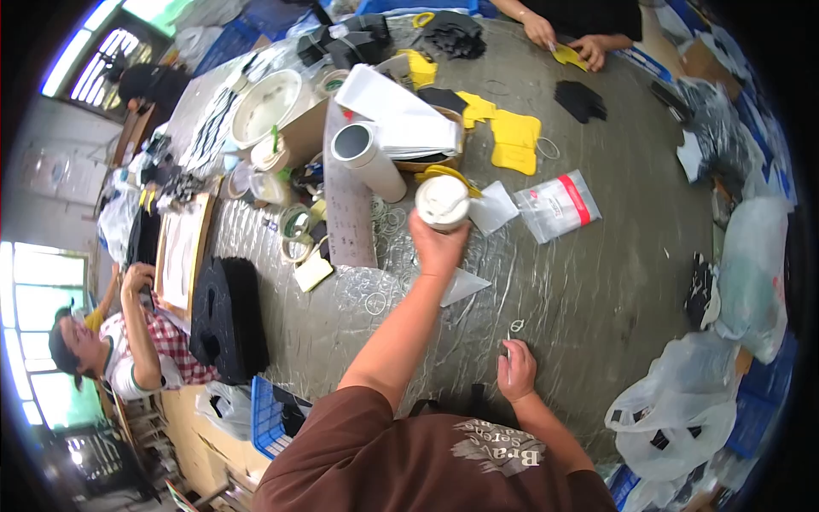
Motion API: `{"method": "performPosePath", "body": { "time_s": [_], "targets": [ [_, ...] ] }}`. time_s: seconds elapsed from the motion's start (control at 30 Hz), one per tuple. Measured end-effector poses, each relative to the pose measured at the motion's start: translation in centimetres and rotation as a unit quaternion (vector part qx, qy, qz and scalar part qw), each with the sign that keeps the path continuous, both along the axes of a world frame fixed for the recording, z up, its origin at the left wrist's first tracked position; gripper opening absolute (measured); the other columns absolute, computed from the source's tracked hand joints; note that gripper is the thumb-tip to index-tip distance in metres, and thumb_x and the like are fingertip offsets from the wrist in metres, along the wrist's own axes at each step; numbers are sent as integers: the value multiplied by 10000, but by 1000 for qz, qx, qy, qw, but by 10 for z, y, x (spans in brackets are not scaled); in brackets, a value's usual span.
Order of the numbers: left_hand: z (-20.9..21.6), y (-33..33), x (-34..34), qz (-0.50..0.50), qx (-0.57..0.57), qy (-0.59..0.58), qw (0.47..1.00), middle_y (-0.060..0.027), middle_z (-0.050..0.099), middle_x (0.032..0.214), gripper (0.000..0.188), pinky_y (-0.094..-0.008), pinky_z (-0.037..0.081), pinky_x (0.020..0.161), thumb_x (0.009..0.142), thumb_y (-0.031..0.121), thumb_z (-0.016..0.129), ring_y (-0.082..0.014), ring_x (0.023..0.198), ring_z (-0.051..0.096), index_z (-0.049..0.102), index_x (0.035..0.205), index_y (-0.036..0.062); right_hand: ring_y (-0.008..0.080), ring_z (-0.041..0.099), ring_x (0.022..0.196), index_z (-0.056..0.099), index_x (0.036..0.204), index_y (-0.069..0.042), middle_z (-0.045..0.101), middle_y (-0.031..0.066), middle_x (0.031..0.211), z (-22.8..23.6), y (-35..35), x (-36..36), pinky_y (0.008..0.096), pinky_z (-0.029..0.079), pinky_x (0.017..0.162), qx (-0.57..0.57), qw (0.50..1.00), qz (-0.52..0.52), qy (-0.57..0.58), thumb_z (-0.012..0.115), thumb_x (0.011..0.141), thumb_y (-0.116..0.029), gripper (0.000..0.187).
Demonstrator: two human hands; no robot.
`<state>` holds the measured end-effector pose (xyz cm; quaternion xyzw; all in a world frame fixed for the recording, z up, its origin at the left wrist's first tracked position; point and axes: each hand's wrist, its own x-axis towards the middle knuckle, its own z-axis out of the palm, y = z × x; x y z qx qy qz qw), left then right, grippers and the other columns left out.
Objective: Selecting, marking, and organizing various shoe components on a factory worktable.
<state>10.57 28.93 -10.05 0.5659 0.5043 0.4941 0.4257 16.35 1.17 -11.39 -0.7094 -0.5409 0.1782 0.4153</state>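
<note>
Left hand (pixel 437 246): arm stretched forward over the tabletop (pixel 614 256), fingers closed around a white cylindrical container (pixel 443 202), gripped from below and held just above the surface. Container's round top faces the camera; contents cannot be told.

Right hand (pixel 516 370): rests near the tabletop's near edge, fingers curled loosely, pinching a small wire ring (pixel 515 328) that lies on the surface just beyond the fingertips. Whether the ring is lifted cannot be told.

Around the held container: a clear plastic bag with a red stripe (pixel 559 205) lies just to its right; a smaller clear bag (pixel 493 207) touches or nearly touches it. A yellow strip (pixel 450 174) sits just behind it. A white tube (pixel 368 159) lies on its side to the left, next to folded white sheets (pixel 397 115). Yellow cut pieces (pixel 514 141) lie further back, and a scatter of small rings (pixel 388 224) to the left of the hand. A sheet of clear film (pixel 465 286) lies under the forearm.

Left part of tabletop: rolls of tape (pixel 296 235), a stack of black foam pieces (pixel 229 317), a white bowl (pixel 266 104).

Far edge: another person's hands (pixel 565 43) handle a yellow piece. At left, a seated person in a checked shirt (pixel 162 350). Right edge: translucent plastic bags (pixel 751 273).
</note>
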Motion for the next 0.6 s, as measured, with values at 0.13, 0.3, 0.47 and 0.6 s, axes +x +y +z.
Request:
{"method": "performPosePath", "body": {
  "time_s": [0.13,0.3,0.47,0.6],
  "targets": [
    [-5,-22,26,-1,62,113,992,-183,474,1079,711,-429,362,925,549,121,807,-365,1036,444,405,1128,22,385,569,852,526,1055,0,567,201,974,-7,0,-1,414,471,751,11,1000,-4,-17,571,750,-56,313],
    [-8,-30,41,33,62,120,990,-199,453,1122,769,-440,348,949,557,155,816,-376,1073,426,372,1169,13,386,563,870,525,1054,2,567,204,976,-9,0,-2,421,466,767,7,999,1,-53,573,754,-68,311],
    [-11,-25,31,25,72,129,989,-206,450,1141,808,-433,348,959,544,150,827,-372,1091,423,362,1187,3,387,560,870,523,1053,1,565,202,971,-10,-1,-2,425,463,770,1,998,5,-60,577,752,-72,314],
    [-10,-6,12,20,41,121,992,-205,447,1149,808,-465,336,957,567,169,826,-397,1081,420,346,1200,18,391,555,880,521,1053,7,559,209,976,-8,0,-2,428,454,787,-1,999,14,-42,558,766,-67,299]
  ]
}}
